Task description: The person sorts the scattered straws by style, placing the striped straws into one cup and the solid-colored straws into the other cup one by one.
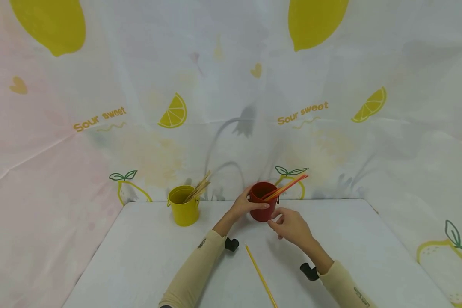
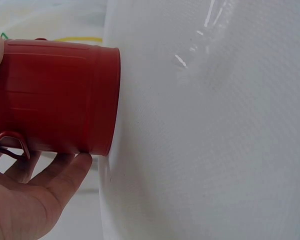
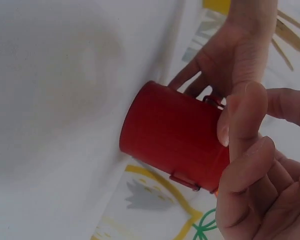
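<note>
A small red metal bucket (image 1: 262, 214) stands at the back of the table, with orange and red sticks (image 1: 288, 188) leaning out over its right rim. My left hand (image 1: 243, 205) grips the bucket from its left side, thumb across the front and fingers behind. In the left wrist view the bucket's base (image 2: 107, 102) meets the white surface. Just right of and in front of the bucket is my right hand (image 1: 291, 226), fingers loosely bent and nothing held. The right wrist view shows those fingers (image 3: 247, 165) close to the bucket; whether they touch is unclear.
A yellow bucket (image 1: 185, 214) holding tan sticks (image 1: 198, 191) stands to the left. One thin yellow stick (image 1: 259, 273) lies on the white table (image 1: 138, 256) between the forearms. Behind the table hangs a lemon-printed cloth (image 1: 231, 85).
</note>
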The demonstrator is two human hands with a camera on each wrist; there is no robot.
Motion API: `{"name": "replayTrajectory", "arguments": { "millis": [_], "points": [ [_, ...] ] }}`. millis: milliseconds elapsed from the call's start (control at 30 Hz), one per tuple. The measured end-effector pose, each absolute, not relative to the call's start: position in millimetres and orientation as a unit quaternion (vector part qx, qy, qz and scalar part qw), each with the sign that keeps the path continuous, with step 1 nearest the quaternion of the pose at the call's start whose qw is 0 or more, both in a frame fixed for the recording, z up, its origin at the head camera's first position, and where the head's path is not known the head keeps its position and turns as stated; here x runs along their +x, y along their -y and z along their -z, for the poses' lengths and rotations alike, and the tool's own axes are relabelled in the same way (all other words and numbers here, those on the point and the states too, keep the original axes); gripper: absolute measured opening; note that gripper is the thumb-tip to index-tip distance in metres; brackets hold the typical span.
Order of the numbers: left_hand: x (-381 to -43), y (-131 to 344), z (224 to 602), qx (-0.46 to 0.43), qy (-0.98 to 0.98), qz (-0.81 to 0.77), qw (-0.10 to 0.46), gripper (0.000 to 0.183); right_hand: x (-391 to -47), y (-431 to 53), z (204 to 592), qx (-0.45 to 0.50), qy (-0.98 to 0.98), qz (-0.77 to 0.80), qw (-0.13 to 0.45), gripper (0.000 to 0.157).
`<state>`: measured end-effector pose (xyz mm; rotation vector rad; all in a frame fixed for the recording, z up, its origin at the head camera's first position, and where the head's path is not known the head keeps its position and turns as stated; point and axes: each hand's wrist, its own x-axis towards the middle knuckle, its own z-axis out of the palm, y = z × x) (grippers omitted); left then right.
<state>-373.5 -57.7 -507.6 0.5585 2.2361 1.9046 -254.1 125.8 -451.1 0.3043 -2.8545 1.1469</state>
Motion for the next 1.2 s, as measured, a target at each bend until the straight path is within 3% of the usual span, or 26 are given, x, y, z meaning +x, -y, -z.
{"name": "replayTrajectory", "arguments": {
  "millis": [733,1200],
  "points": [
    [-374,58,506,0.175,-0.752,-0.631,0.077,0.080,-228,-105,470,0.173,0.903,-0.340,-0.199,0.019],
    [-374,57,505,0.174,-0.756,-0.626,0.079,0.081,-219,-89,489,0.186,0.912,-0.309,-0.195,0.024]
  ]
}}
